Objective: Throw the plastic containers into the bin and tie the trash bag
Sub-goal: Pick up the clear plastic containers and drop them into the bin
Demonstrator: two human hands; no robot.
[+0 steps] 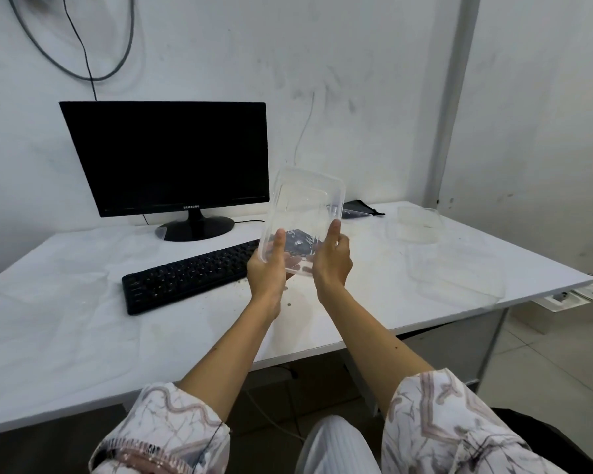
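Note:
A clear rectangular plastic container point(303, 210) is held tilted up above the white desk point(83, 330), in front of me. My left hand point(267, 268) grips its lower left edge and my right hand point(332, 260) grips its lower right edge, thumbs on the inner face. Another clear container point(415, 224) sits on the desk at the far right. A larger flat clear container point(456, 271) lies near the desk's right edge. No bin or trash bag is in view.
A black monitor point(168, 159) stands at the back of the desk with a black keyboard point(185, 278) in front of it. A dark flat object point(360, 210) lies behind the held container. The desk's right edge drops to a tiled floor point(545, 364).

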